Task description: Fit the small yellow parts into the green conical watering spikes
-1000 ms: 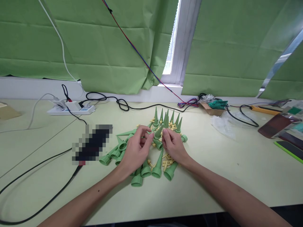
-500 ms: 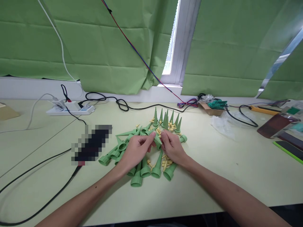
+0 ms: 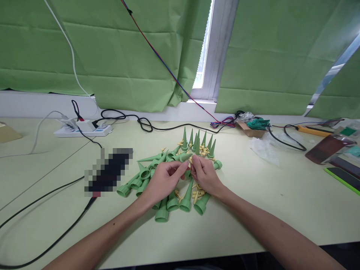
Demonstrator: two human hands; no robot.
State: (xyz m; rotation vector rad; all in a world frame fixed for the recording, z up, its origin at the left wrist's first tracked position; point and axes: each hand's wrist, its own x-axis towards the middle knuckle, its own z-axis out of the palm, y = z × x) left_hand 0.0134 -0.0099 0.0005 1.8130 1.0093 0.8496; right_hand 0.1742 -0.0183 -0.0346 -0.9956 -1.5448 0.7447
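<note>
My left hand [image 3: 170, 178] is closed, thumb and fingertips together above a pile of green plastic spikes [image 3: 161, 214]. What lies between its fingers is mostly hidden. Close against it, my right hand [image 3: 206, 174] pinches a small pale-yellow plastic fitting [image 3: 190, 160] near the left thumb tip. Bits of green plastic show around the fingers, but I cannot tell whether they are held. Several green cones [image 3: 185, 139] stand upright behind the hands, points up, among small yellow pieces [image 3: 204, 150]. More yellow fittings [image 3: 197, 194] lie below the right hand.
A blurred-out dark device [image 3: 109, 172] with a black cable lies left of the pile. Behind it is a white power strip [image 3: 84, 130]. At right are a small cardboard box [image 3: 250, 129], clear plastic bags [image 3: 264, 150], a dark red container [image 3: 323, 149] and a green-edged phone [image 3: 343, 180].
A green cone visible between the fingertips earlier no longer shows there; a yellow fitting shows at the right fingertips. My left hand has shifted slightly, its thumb now lower.
</note>
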